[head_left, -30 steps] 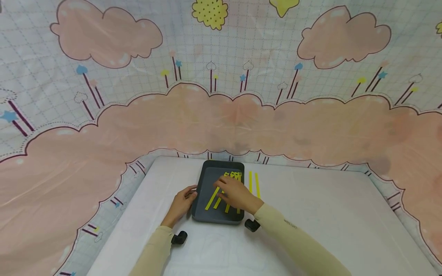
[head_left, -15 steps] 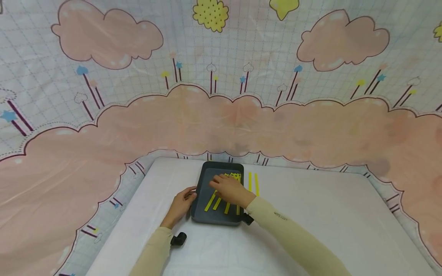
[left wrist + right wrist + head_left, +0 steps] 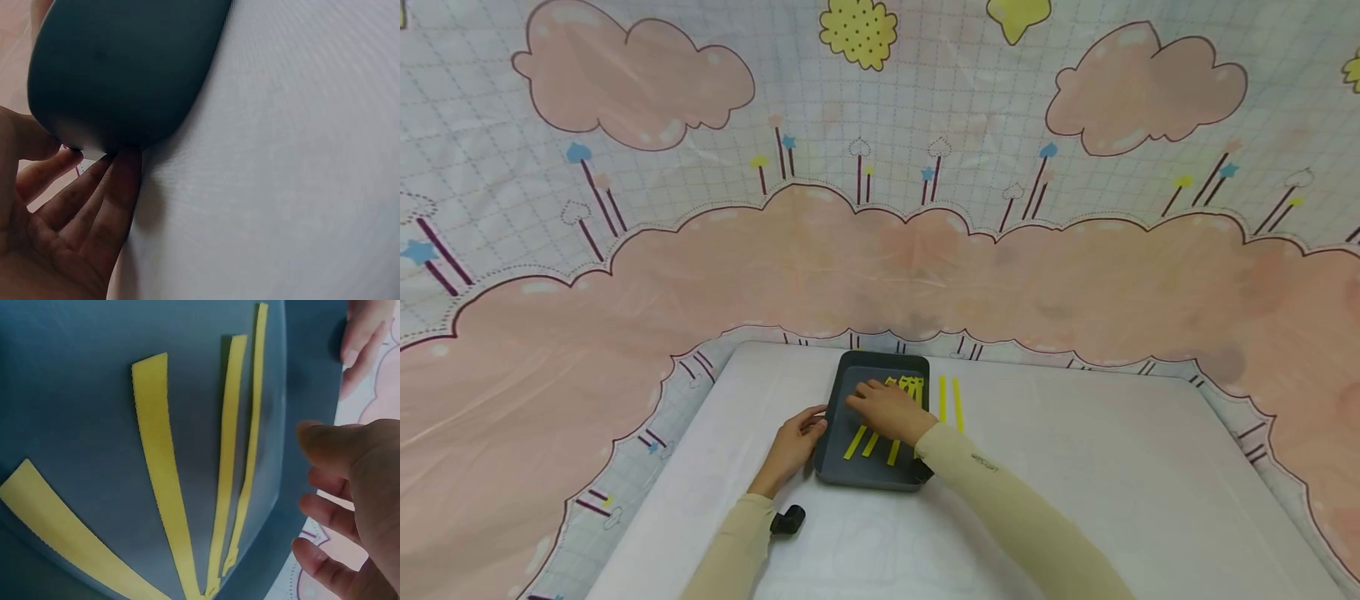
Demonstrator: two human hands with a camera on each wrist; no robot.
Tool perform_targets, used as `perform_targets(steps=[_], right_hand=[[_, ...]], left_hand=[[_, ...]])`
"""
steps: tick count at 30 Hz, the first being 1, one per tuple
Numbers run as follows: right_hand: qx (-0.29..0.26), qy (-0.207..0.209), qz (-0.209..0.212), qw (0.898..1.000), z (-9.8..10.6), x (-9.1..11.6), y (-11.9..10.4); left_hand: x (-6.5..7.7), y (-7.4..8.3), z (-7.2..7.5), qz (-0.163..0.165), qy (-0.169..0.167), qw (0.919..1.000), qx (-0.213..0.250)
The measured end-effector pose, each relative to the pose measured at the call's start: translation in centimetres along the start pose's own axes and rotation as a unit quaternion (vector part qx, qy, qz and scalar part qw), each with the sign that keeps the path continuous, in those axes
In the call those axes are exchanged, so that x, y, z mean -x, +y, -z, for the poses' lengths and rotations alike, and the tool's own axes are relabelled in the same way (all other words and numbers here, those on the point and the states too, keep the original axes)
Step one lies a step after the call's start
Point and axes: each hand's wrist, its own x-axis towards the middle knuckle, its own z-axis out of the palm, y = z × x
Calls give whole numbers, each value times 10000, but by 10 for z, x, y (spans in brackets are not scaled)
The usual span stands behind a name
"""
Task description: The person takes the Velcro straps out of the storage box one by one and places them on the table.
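Your right hand [image 3: 891, 410] hangs over the tray, palm side partly down, fingers loosely bent and a little apart. In the right wrist view a gap shows between thumb and fingers, and nothing is visible in it. Whether any fingertip touches the tray floor or a strip, I cannot tell.

Your left hand [image 3: 792, 443] is at the tray's left side, fingers extended fairly straight, fingertips against the outer wall. Thumb sits apart from the other fingers, near the rim. The left wrist view shows the fingertips meeting the tray's rounded side, low down by the table.

Tray [image 3: 865, 479]: dark grey, rectangular, rounded corners, flat on the table, long sides running away from you. Inside lie four yellow strips [image 3: 853, 442], fanned out. Near ends spread across the tray floor; far ends bunch close together toward the far right corner, with small shaped tips. Your right hand and sleeve cover part of them in the head view.

Outside, just right of the tray, two loose strips [image 3: 958, 406] lie side by side on the table, not touching.

Table [image 3: 1112, 467]: white covering. Beige sleeves [image 3: 1015, 508] on both your arms, small lettering on the right one. A black device [image 3: 788, 520] sits by your left wrist. Behind the table, a cloth backdrop [image 3: 910, 267] with pink clouds.
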Motion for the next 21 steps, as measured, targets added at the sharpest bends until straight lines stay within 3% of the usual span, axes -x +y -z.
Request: perform_targets(steps=[12, 21], right_hand=[[292, -600, -229, 9975, -7, -12, 0], [149, -855, -346, 9956, -8, -14, 0]], left_hand=[[-1, -2, -1, -36, 23, 10000, 3], [-3, -2, 0, -62, 0, 10000, 38]])
